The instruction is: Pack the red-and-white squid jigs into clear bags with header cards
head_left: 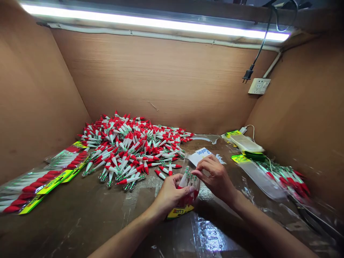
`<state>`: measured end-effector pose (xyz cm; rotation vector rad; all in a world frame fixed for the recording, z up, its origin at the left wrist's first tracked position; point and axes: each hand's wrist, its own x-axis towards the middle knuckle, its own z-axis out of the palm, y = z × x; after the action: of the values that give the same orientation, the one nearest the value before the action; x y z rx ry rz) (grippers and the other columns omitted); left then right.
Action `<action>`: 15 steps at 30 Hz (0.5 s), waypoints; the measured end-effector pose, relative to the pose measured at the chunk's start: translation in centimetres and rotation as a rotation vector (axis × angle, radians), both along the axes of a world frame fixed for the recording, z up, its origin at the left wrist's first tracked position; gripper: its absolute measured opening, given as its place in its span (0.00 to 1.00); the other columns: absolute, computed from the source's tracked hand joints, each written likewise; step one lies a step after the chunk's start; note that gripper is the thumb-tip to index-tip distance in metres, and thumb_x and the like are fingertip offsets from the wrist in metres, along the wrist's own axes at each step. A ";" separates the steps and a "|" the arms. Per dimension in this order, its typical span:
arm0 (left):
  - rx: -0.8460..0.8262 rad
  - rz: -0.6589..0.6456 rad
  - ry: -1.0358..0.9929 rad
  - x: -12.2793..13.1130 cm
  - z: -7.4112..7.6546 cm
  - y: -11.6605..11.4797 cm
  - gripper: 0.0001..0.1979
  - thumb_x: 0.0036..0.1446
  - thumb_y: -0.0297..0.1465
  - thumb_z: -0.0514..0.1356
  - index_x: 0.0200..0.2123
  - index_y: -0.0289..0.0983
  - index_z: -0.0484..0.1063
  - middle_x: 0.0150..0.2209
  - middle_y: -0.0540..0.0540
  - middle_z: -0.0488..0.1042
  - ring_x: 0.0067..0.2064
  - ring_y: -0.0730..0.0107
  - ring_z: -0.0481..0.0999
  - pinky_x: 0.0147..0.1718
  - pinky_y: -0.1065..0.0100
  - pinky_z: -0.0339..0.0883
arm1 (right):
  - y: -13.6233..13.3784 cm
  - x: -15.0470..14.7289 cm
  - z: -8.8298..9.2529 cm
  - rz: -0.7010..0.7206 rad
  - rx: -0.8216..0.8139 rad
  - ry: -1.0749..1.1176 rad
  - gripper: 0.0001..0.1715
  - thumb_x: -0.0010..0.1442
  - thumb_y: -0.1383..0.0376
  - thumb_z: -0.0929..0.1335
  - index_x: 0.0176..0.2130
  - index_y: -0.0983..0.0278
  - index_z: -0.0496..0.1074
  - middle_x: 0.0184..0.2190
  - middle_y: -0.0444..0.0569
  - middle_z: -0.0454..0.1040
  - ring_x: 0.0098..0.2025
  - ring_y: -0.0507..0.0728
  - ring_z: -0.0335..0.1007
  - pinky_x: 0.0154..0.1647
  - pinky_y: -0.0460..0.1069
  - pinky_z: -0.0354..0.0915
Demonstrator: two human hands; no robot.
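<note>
My left hand [173,191] is wrapped round a clear plastic bag [180,212] with a yellow-and-green printed header, which points down toward me. Inside the bag are several red-and-white squid lures [188,184], their green-tinted hooks toward the bag's far end. My right hand [213,175] is closed at that end, thumb and fingers pinched beside the hooks; whether they grip the bag's film or a lure is too small to tell. Just beyond my hands lies a white paper with blue handwriting [201,154].
A large heap of loose red-and-white lures [134,143] spreads along the back left. Filled lure packs [45,181] lie at the left. Flat bags [258,175] and more lures [292,181] lie right. A black plug [247,74] hangs near a wall socket [259,86].
</note>
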<state>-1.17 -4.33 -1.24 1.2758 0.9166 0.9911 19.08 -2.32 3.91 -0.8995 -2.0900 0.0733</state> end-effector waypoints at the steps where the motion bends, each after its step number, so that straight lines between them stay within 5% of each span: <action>1: -0.006 0.008 0.015 -0.1 -0.1 0.1 0.22 0.48 0.41 0.73 0.40 0.32 0.76 0.34 0.44 0.79 0.32 0.66 0.77 0.30 0.71 0.66 | 0.0 0.0 0.0 -0.008 0.007 0.007 0.10 0.64 0.61 0.72 0.32 0.61 0.72 0.32 0.49 0.75 0.39 0.60 0.66 0.43 0.55 0.63; 11: 0.090 0.139 0.081 0.0 -0.2 0.3 0.19 0.49 0.42 0.72 0.32 0.34 0.71 0.28 0.50 0.73 0.27 0.72 0.71 0.27 0.73 0.62 | 0.0 0.0 -0.4 -0.042 -0.017 0.038 0.11 0.66 0.60 0.70 0.32 0.62 0.73 0.33 0.48 0.71 0.38 0.57 0.68 0.41 0.51 0.62; 15: 0.038 0.057 0.119 0.3 -0.2 0.2 0.22 0.45 0.40 0.74 0.36 0.34 0.71 0.30 0.50 0.75 0.29 0.71 0.71 0.28 0.73 0.62 | -0.2 -0.3 -0.6 -0.012 -0.026 0.037 0.10 0.66 0.61 0.70 0.32 0.62 0.74 0.32 0.48 0.71 0.38 0.57 0.68 0.40 0.50 0.62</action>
<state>-0.87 -4.16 -1.41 1.3583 1.0345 0.9887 18.78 -2.51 3.35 -0.9199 -2.0533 0.1100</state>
